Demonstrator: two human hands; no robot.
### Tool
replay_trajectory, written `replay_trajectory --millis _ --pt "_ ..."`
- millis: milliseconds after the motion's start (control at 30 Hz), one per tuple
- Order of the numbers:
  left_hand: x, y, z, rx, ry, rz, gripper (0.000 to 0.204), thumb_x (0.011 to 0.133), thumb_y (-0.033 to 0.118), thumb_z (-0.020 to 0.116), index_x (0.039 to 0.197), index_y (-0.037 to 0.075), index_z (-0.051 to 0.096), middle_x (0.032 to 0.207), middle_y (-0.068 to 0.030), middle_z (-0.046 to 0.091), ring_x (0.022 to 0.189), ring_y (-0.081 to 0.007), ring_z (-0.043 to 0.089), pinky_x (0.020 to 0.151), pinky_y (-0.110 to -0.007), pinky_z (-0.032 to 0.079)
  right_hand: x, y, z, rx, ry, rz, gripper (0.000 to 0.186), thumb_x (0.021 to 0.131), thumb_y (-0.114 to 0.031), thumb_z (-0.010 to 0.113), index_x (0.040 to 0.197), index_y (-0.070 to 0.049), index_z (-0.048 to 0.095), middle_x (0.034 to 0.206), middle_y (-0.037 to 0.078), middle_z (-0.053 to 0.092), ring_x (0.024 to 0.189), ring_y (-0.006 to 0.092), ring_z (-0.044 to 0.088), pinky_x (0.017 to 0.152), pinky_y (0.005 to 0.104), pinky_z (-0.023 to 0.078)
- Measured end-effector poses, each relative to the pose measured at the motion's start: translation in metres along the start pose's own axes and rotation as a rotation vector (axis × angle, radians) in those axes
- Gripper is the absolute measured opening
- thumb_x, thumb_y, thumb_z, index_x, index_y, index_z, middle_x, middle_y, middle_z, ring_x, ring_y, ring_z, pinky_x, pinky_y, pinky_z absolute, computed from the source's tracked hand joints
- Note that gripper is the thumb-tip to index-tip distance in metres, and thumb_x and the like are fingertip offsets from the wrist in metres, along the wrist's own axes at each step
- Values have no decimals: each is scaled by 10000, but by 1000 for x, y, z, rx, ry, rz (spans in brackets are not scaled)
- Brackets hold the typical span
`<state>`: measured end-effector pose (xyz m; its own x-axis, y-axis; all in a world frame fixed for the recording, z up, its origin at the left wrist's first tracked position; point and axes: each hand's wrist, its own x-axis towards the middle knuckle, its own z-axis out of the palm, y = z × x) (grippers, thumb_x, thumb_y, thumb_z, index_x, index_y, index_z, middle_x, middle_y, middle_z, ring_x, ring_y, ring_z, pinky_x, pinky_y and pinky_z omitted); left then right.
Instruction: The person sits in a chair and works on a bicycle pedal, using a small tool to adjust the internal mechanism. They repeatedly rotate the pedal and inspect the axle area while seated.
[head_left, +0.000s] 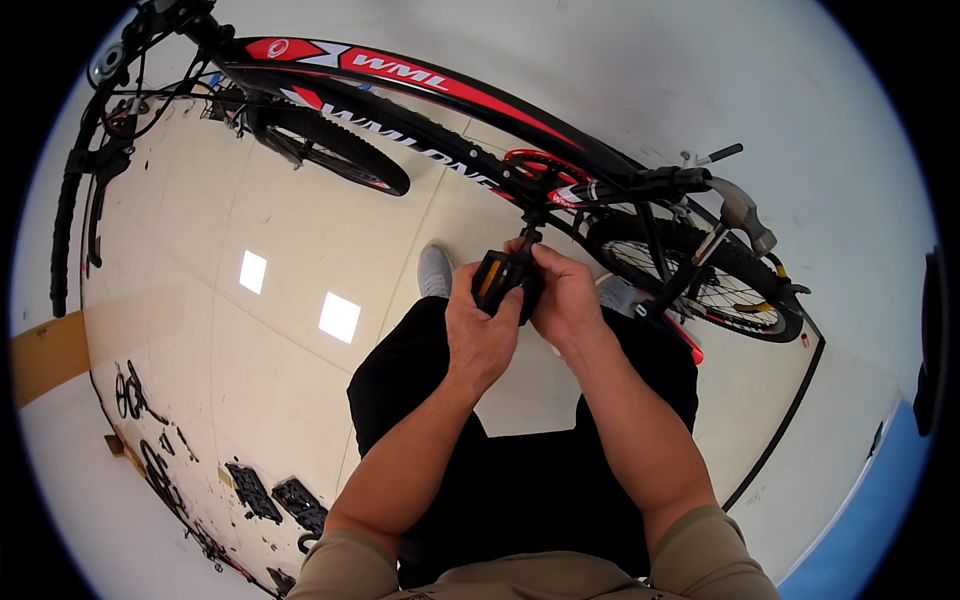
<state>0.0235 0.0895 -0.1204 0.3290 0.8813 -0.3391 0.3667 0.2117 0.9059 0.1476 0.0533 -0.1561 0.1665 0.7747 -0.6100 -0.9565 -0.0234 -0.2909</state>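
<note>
Both my hands are around a black bicycle pedal (490, 276) with an orange reflector, in front of my lap. My left hand (480, 335) grips the pedal body from the left. On its other side, my right hand (568, 300) has its fingers closed at the pedal's inner end, close to the crank arm (532, 222). The fingers hide the joint between pedal and crank, so I cannot tell how far it is threaded. Beyond my hands stands a black and red bicycle frame (420, 120), with a red chainring (545, 160) just past the crank.
Handlebars (100, 150) reach out at far left, above the front wheel (335, 150). To the right are the rear wheel (740, 280) and a claw hammer (742, 215) with a metal shaft. Black open tool cases (254, 492) and loose parts lie on the floor at lower left.
</note>
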Motion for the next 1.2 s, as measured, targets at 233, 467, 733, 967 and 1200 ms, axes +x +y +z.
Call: replay_trajectory --millis 233,467,733,967,1200 --pt "0 1 1 11 -13 4 341 888 72 687 1184 -7 536 994 -102 667 857 -155 657 772 -301 543 9 7 -11 30 65 -17 212 971 -181 625 1079 1 648 1040 88 666 988 214 634 962 366 494" --pt "0 -2 1 -24 -23 2 338 887 66 687 1180 -9 536 987 -100 662 856 -148 649 769 -294 541 7 6 -9 -8 90 -30 170 958 -167 666 1040 -20 639 1026 86 665 981 199 632 950 357 500" --pt "3 -3 -2 -176 -28 -66 322 886 47 685 1167 -1 536 1000 -81 653 859 -122 634 770 -273 535 0 0 6 6 12 17 225 983 -167 580 1111 11 630 1080 111 652 1031 219 623 970 367 494" --pt "1 -3 0 -104 -32 -38 330 886 40 681 1181 3 538 1003 -82 658 868 -126 643 778 -281 537 4 2 -4 -16 19 15 243 968 -176 590 1108 16 639 1069 107 652 1031 223 619 975 365 484" --pt "-3 -4 4 88 0 82 381 874 87 706 1199 -8 532 1007 -134 680 896 -193 684 814 -325 553 6 2 -5 19 123 18 207 938 -149 666 1077 1 637 1051 99 652 1031 218 622 993 367 485"
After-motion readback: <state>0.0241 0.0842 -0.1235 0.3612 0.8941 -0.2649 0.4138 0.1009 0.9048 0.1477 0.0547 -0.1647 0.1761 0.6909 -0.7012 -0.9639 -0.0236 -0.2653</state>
